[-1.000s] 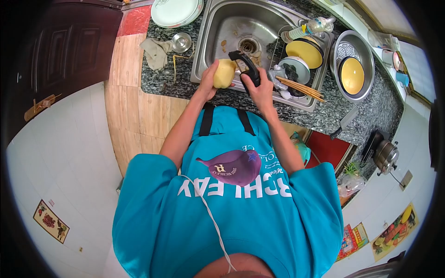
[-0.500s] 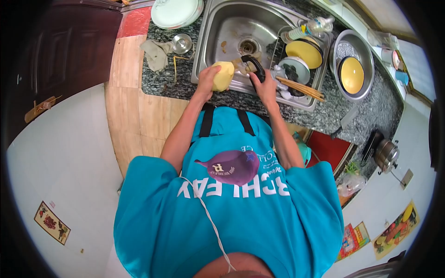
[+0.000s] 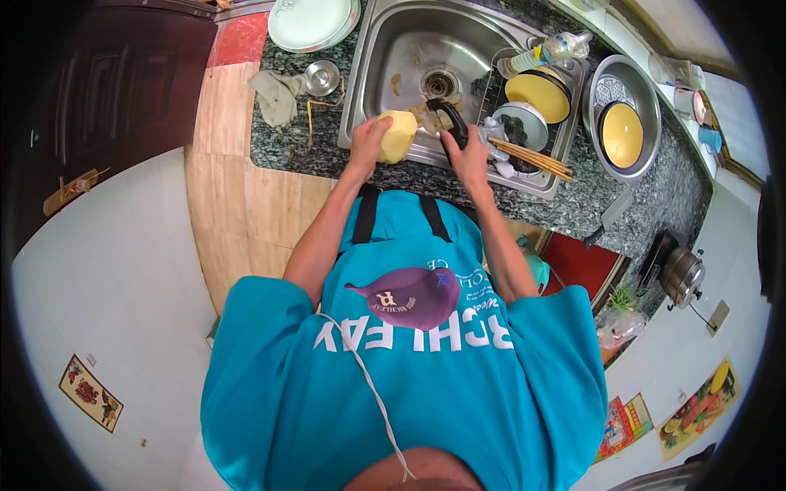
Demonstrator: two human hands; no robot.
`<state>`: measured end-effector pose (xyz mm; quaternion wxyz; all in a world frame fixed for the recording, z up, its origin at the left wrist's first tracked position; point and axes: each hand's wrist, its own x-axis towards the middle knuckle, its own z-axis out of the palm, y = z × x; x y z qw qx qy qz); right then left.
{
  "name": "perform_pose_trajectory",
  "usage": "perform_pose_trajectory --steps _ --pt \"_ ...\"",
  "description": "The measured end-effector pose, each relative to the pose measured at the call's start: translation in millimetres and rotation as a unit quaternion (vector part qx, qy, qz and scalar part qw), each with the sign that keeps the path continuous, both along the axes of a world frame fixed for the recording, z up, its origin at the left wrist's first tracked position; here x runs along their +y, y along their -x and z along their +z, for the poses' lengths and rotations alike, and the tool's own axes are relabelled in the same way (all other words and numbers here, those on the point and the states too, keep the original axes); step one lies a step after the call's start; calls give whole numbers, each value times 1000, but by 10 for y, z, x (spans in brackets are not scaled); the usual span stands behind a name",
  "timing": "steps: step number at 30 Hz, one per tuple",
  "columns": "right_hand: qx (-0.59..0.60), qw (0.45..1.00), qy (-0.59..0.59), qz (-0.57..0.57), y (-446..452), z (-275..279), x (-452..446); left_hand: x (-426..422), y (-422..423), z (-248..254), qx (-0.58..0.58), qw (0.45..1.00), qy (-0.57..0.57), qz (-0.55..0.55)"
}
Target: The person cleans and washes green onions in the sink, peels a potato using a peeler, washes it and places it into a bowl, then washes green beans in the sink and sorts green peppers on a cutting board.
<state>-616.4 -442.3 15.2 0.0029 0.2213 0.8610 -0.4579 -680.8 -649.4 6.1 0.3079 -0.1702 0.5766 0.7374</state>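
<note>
At the sink's near edge, my left hand [image 3: 368, 144] is closed around a pale yellow peeled potato [image 3: 397, 137]. My right hand [image 3: 469, 159], just to the right, grips a black-handled peeler [image 3: 449, 119] whose head points toward the potato with a small gap between them. Brownish peelings [image 3: 430, 120] lie behind the peeler at the sink's front side. The peeler's blade is too small to make out.
The steel sink [image 3: 372, 65] has scraps near its drain. To its right, a rack holds yellow bowls [image 3: 538, 96], chopsticks [image 3: 532, 157] and a bottle [image 3: 565, 47]. A steel basin [image 3: 651, 90] and a knife [image 3: 616, 209] lie farther right. Plates [image 3: 307, 23] and a cloth [image 3: 277, 96] are left.
The potato has turned slightly in my left hand and sits a touch farther right. My right hand and the peeler have barely moved.
</note>
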Motion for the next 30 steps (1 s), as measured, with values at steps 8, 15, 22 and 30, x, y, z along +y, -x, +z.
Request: perform_pose_trajectory --steps 8,15,22,30 --pt "54 996 76 13 -24 422 -249 8 -19 -82 -102 990 -94 38" --pt "78 991 75 80 -28 225 -279 62 28 14 -144 983 -113 7" --pt "52 993 81 66 -18 -18 -290 -132 2 -178 -132 983 -121 -31" --pt "33 985 162 -51 -1 -270 -46 -3 23 73 -136 980 -144 20"
